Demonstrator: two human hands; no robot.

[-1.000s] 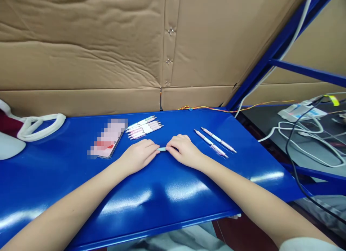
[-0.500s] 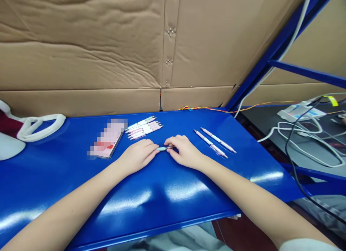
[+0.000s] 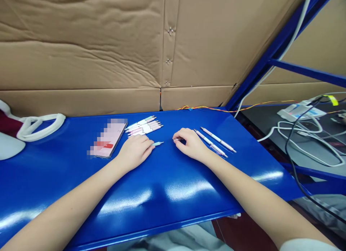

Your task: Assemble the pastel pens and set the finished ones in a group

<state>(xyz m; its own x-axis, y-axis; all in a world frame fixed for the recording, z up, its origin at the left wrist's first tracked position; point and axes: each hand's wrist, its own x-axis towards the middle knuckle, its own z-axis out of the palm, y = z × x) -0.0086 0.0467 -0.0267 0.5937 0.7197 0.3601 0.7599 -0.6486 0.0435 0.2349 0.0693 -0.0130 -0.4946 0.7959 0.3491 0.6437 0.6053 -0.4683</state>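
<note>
My left hand (image 3: 136, 150) is closed around a pen, and the pen's light teal end (image 3: 157, 144) sticks out to the right past thumb and forefinger. The rest of that pen is hidden in the palm. My right hand (image 3: 189, 144) pinches a small silvery piece (image 3: 176, 139) between thumb and fingertips, too small to make out fully. A gap of blue table separates the two hands. Just beyond my left hand lies a row of several white, pink and teal pens (image 3: 144, 126). Beside my right hand two pink-and-white pens (image 3: 218, 140) lie slanted.
A pink phone-like item (image 3: 115, 137), partly pixelated, lies left of the pens on the blue table (image 3: 167, 193). White straps (image 3: 43, 126) are at the far left. A cardboard wall (image 3: 108, 63) stands behind. Cables (image 3: 310, 135) and a blue frame (image 3: 302, 72) are at the right.
My hands have moved apart. The teal end of the pen stays with my left hand, now further left; my right hand has drawn away to the right with the small silvery piece.
</note>
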